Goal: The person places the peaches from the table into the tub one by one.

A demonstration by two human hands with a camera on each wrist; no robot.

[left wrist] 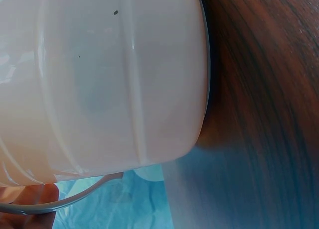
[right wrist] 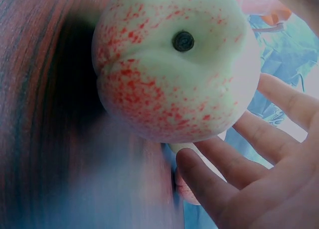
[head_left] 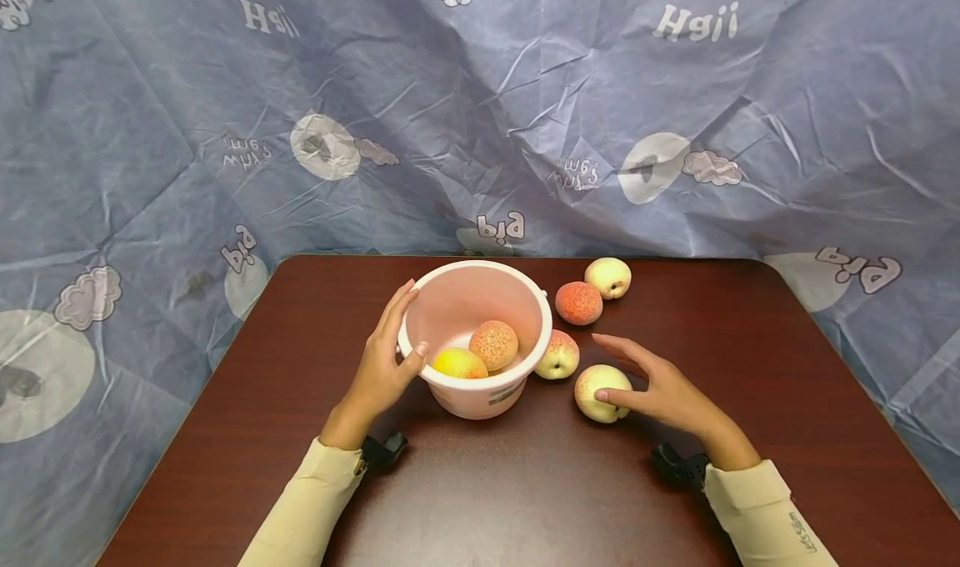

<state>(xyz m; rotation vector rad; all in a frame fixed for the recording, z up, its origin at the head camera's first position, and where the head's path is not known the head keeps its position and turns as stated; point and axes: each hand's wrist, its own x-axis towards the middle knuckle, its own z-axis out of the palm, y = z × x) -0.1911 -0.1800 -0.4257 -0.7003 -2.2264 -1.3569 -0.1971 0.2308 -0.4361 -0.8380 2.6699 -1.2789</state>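
Note:
A pale pink bucket stands on the table, holding a yellow fruit and an orange speckled peach. My left hand grips its left rim, thumb over the edge and fingers outside; the left wrist view shows the bucket's side and fingertips by its handle. Right of the bucket, my right hand is around a cream peach on the table, its thumb across the fruit. In the right wrist view, that peach has red speckles and a dark stem spot, with fingers spread behind it.
Against the bucket's right side lies a red-and-cream peach. Behind it, a red peach touches a pale yellow peach. A blue-grey printed cloth hangs beyond the dark wooden table.

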